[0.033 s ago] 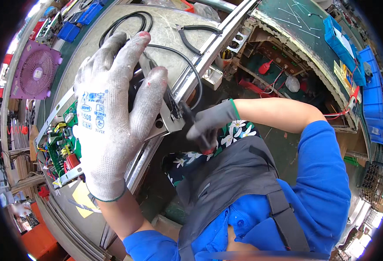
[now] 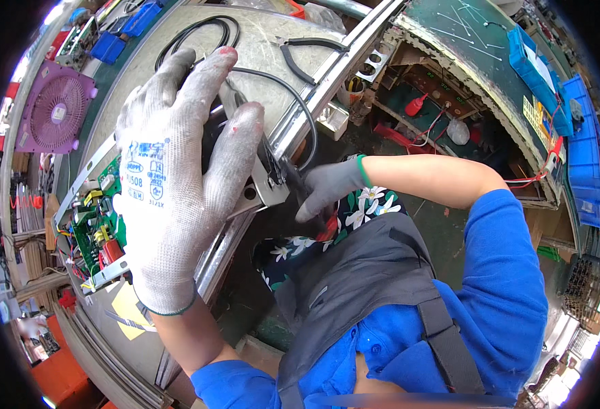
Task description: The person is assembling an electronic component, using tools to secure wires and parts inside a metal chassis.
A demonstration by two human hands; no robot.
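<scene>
Item: metal chassis (image 2: 255, 194) with mounted circuit board (image 2: 92, 228), lying on the worktop (image 2: 177, 54), centre-left of the frame and running down to the lower left.

Handling, as judged: sheet metal, rigid and moderately heavy, edges likely sharp. The board, with green base and red, yellow and black components, looks fragile. Best taken by the bare frame rails, not by components or wiring.

Left hand (image 2: 177, 184): white knit glove, fingers spread wide, palm laid flat on top of the chassis, pressing rather than gripping. Nothing is enclosed.

Right hand (image 2: 327, 191): grey glove, centre of the frame, fingers curled close at the chassis bracket on the worktop's edge. It appears to pinch a small dark tool or part; its kind cannot be told.

Adjacent: black cable (image 2: 272, 82) looping from under the left hand's fingertips; pliers (image 2: 306, 51), upper centre; purple fan (image 2: 54, 109), upper left.
</scene>
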